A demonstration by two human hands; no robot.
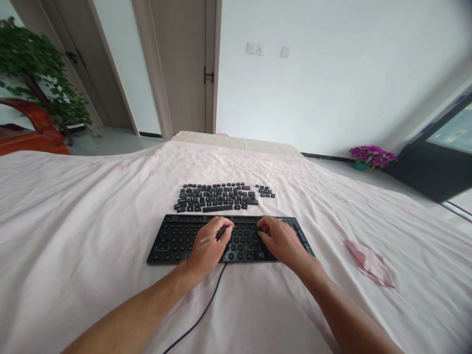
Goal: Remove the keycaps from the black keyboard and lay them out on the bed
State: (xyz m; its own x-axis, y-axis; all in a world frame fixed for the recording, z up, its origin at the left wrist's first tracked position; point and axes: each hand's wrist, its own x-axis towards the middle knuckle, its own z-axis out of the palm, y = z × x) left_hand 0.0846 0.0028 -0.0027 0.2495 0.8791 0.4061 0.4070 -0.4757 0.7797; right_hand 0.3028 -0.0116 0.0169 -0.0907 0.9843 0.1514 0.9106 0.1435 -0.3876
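A black keyboard (171, 240) lies on the pink bed sheet, most of its switches bare where I can see them. My left hand (211, 241) rests over its middle with fingers closed around a wire keycap puller (203, 242). The thin metal wires stick out across the back of that hand, and its dark body is mostly hidden. Over the right part of the keyboard, my right hand (279, 237) pinches a small black keycap (260, 229) between thumb and forefinger. Behind the keyboard, loose black keycaps (217, 196) are laid out in rows, with the space bar (217, 209) in front.
A black cable (201, 314) runs from the keyboard toward me. Right of the keyboard lies a pink cloth (369, 263) on the wrinkled bed sheet (92, 236). Farther off are a purple flower pot (372, 156), a wooden chair (33, 128) and a leafy plant (33, 69).
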